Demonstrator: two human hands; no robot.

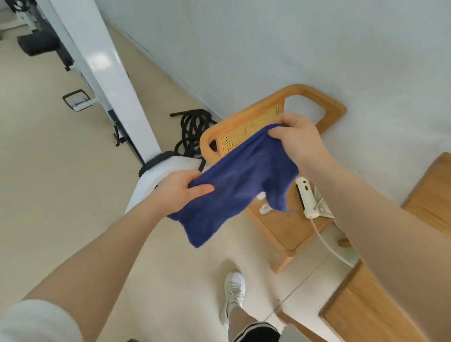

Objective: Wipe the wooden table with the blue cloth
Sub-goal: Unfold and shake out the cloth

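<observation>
A blue cloth [237,186] hangs stretched in the air between both hands, in front of me above the floor. My left hand [178,190] pinches its near left edge with the thumb on top. My right hand [297,139] grips its far upper corner. The loose lower part of the cloth droops down. The wooden table [448,204] lies at the lower right, partly hidden behind my right forearm, and the cloth is not touching it.
A wooden chair [313,93] with a cane back stands against the white wall; a white power strip [306,197] with its cable lies on its seat. Coiled black rope [194,128] and a white post [116,79] stand at left. My shoe [234,290] is on the floor.
</observation>
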